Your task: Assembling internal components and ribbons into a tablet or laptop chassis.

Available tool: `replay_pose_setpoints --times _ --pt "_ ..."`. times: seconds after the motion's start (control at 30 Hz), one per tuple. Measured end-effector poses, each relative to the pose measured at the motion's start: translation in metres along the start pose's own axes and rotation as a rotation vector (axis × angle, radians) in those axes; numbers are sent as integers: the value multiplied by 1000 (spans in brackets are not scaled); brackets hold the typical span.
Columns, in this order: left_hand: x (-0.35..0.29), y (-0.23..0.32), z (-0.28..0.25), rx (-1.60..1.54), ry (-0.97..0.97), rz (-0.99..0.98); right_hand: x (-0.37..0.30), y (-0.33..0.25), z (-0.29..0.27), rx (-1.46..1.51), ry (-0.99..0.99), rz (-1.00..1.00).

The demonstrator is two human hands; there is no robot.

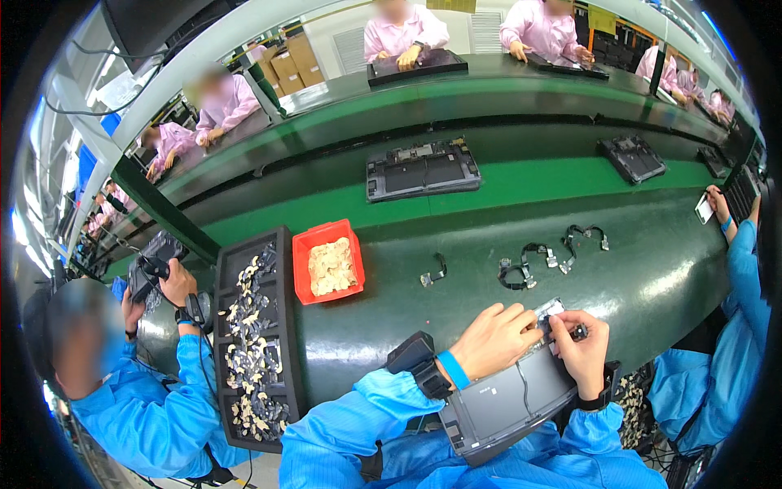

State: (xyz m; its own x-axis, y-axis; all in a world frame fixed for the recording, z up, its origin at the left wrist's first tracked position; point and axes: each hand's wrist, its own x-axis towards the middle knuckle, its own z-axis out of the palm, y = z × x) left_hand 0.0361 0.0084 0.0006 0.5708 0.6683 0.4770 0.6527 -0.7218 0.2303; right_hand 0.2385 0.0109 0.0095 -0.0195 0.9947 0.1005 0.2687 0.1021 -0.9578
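An opened dark grey laptop base [505, 399] tilts across the bench's near edge and my lap, a thin cable running over its inside. My left hand [497, 342] reaches over its far part, fingers curled and closed, the tips beside a silver metal part [550, 310]. Across from it, my right hand [582, 350] is closed in a pinch at the same silver part. A small dark piece shows between the right fingers. What either hand's fingertips grip is too small or hidden to name.
Several short black cables with small connectors [529, 265] lie on the green bench. Left stand a red bin of beige pieces [298, 265] and a black compartment tray [285, 326]. Another opened laptop base [423, 173] rests on the green strip beyond. Co-workers sit on both sides and opposite.
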Motion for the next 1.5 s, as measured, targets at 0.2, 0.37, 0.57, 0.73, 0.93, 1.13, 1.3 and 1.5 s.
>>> replay_pose_setpoints --times 0.2,0.37,0.57,0.73,0.93,1.13,1.3,1.5 --pt "2 -7 5 41 2 46 6 10 -2 -76 18 -57" --pt "5 -10 -5 15 43 25 9 0 2 -45 -12 -40" --pt "6 -9 -5 24 30 25 5 0 0 -32 -5 -12" --pt "3 -7 -3 8 25 10 1 0 -2 -55 -23 8" --pt "4 -7 -6 -7 1 2 -7 -1 -2 -118 -8 -8" --pt "6 -9 -6 -8 5 1 -3 2 -2 -160 -43 -23" --pt "5 -9 -6 -17 2 -6 -3 4 -1 -199 -45 -32" --pt "5 -9 -6 -21 -8 -9 -3 3 -1 -236 -43 -41"
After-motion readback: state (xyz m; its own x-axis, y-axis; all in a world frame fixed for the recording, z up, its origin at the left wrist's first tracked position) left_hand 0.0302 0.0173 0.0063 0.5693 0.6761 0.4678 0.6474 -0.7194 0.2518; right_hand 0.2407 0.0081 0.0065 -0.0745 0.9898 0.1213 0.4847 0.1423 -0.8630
